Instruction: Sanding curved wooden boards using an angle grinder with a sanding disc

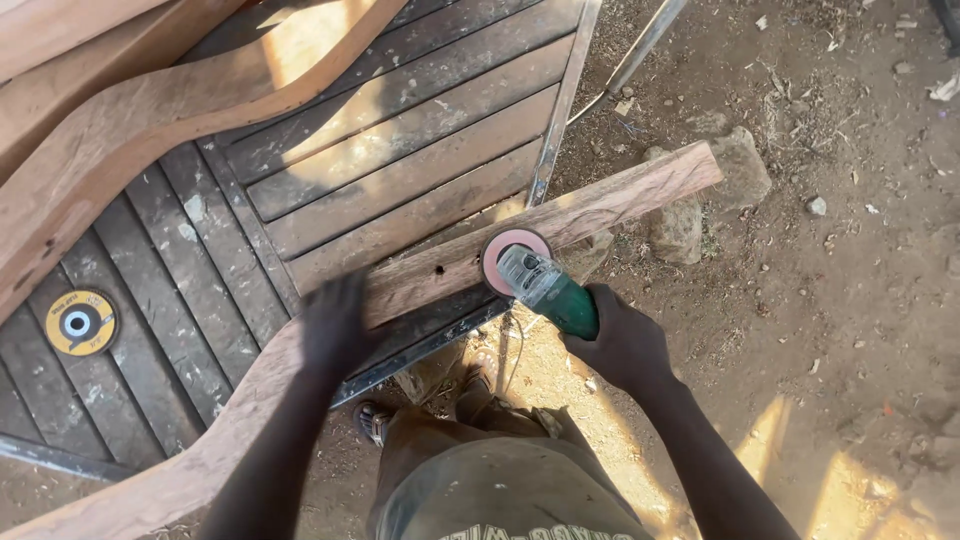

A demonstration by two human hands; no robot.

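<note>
— Left hand (335, 325)?
— Spread flat, pressing down on the long curved plank (470, 262); plank laid across the near edge of the slatted workbench (400, 150).
— Right hand (622, 345)?
— Wrapped tight around the green angle grinder (548, 290); pink disc (510, 258) touching the plank's near edge, right of the left hand.
— Elsewhere?
— Spare yellow disc (78, 322) lying far left on the slats.

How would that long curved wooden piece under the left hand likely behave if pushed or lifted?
The curved wooden piece looks thick and solid, so probably stiff and fairly heavy. Its straight end juts past the slatted table, so it might tip or pivot without the left hand pressing it. The rough grain probably resists sliding while the right hand works the grinder.
</note>
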